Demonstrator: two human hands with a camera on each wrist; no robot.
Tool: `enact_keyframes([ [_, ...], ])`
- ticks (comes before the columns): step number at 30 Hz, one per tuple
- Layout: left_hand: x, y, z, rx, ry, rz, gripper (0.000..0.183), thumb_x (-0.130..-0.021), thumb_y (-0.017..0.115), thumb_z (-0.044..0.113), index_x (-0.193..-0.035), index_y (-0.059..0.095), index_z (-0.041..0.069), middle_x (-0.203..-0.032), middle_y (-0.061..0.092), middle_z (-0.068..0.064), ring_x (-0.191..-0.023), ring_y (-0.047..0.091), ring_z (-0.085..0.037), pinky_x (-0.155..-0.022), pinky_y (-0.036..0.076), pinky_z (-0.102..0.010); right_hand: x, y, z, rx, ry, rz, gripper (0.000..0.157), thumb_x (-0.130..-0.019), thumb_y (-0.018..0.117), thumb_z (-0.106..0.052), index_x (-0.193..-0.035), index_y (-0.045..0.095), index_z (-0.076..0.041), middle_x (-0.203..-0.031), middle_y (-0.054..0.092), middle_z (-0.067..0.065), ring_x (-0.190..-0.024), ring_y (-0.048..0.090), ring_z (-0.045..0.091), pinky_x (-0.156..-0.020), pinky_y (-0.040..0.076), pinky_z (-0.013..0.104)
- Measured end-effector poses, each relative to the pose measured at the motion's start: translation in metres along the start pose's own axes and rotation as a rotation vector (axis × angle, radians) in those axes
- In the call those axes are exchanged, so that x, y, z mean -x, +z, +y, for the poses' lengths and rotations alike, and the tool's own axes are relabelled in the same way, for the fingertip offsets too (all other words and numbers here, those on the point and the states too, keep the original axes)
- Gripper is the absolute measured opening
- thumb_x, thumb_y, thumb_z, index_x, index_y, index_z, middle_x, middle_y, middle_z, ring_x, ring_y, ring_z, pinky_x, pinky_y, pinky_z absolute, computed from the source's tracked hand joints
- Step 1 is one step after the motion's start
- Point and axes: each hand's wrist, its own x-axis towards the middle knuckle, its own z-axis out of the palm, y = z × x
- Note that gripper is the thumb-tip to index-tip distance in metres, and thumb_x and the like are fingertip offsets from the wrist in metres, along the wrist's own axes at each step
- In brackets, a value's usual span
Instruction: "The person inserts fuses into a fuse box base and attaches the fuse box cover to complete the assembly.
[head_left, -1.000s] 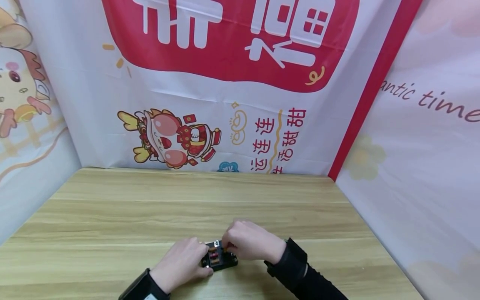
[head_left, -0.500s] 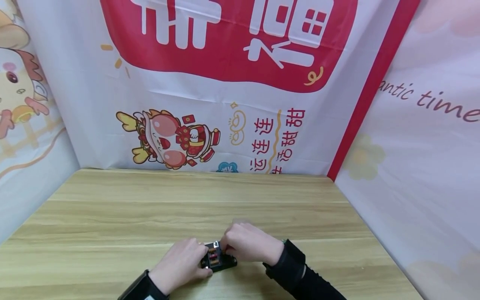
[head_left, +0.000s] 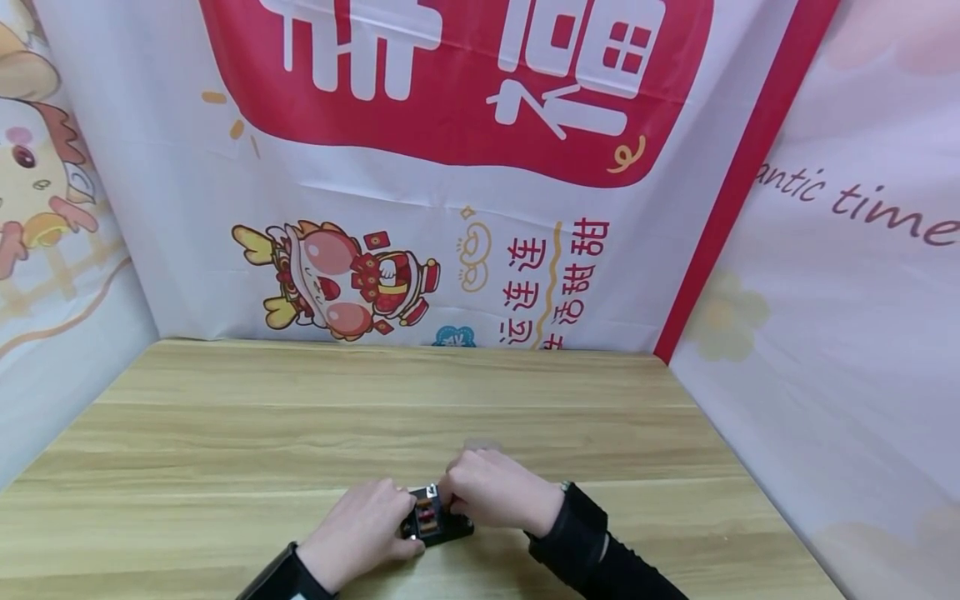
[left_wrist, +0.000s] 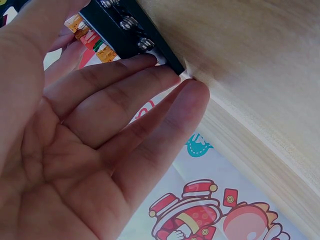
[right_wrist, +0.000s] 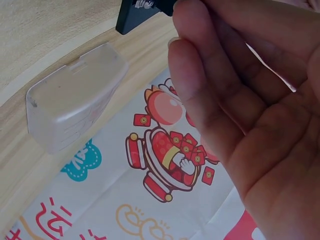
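A small black fuse block lies on the table near the front, with orange and red fuses in its left part. My left hand grips the block's left end, thumb at the near side and fingers at the far side. Screw terminals line the block's edge in the left wrist view. My right hand bends over the right part of the block, fingertips pinched together there. What sits between those fingertips is hidden; an orange fuse showed beside them a second ago.
Behind the right hand a clear plastic cover rests on the wood-grain table. A printed cloth hangs at the table's back edge, and further printed cloths flank both sides.
The right hand has shifted slightly down and left over the block, and the orange piece at its fingertips has gone from sight. The left hand keeps its grip.
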Motion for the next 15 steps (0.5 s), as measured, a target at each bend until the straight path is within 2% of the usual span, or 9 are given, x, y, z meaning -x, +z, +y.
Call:
enact_keyframes([
  [6, -0.0004, 0.0005, 0.0002, 0.007, -0.006, -0.008, 0.034, -0.068, 0.077, 0.041, -0.07, 0.059, 0.013, -0.062, 0.042, 0.008, -0.052, 0.037, -0.007, -0.046, 0.031, -0.024, -0.0002, 0.0003, 0.001, 0.002, -0.002, 0.017, 0.014, -0.078, 0.075, -0.014, -0.072, 0.067, -0.024, -0.069, 0.051, -0.019, -0.058, 0.042, -0.006, -0.055, 0.033, 0.011],
  [15, 0.0009, 0.0011, 0.0005, 0.0, -0.014, -0.006, 0.035, -0.067, 0.077, 0.042, -0.07, 0.058, 0.013, -0.061, 0.043, 0.007, -0.052, 0.037, -0.008, -0.045, 0.031, -0.025, -0.0006, -0.0013, -0.0001, -0.012, 0.009, -0.003, 0.01, -0.079, 0.075, -0.015, -0.076, 0.071, -0.024, -0.071, 0.054, -0.017, -0.06, 0.044, -0.006, -0.056, 0.033, 0.01],
])
